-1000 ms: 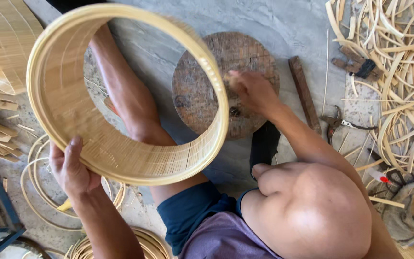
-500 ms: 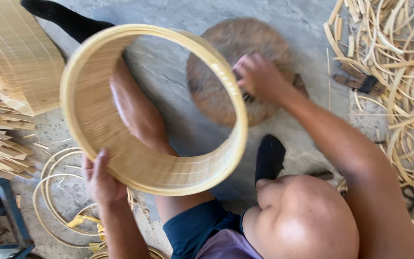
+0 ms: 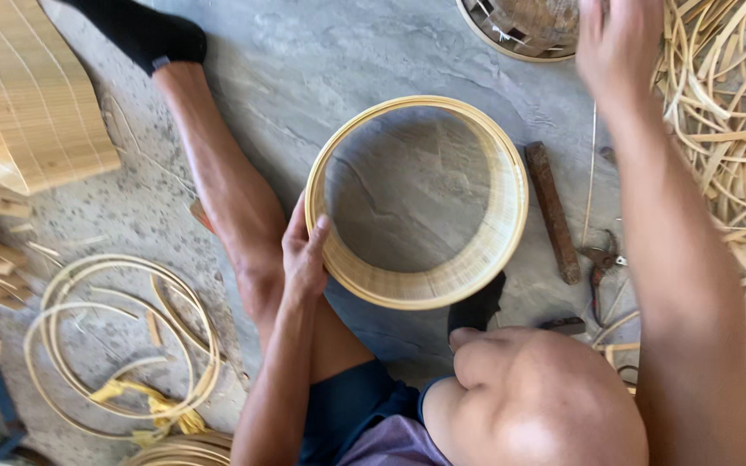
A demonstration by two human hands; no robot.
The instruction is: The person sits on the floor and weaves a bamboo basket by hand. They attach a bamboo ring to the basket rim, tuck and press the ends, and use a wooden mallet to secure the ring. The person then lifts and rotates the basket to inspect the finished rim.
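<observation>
Grey concrete floor (image 3: 304, 69) carries all items; I sit on it, legs out. Nearest me, one pair of pliers (image 3: 599, 267) lies beside my right forearm. My left hand (image 3: 304, 255) is closed on the near-left rim of one round bamboo frame (image 3: 477, 250), thumb inside, fingers outside; the frame rests flat on the floor between my legs. One dark rusty bar (image 3: 552, 211) lies just right of the frame. Left of me, several loose bamboo hoops (image 3: 62, 345) lie nested; exact count unclear. Farther left, one stack of woven slat mats (image 3: 19, 95). Farthest, my right hand (image 3: 619, 39) reaches over one round woven disc (image 3: 520, 26); its grip is not visible. Loose bamboo strips (image 3: 727, 112) pile at right, uncounted.
</observation>
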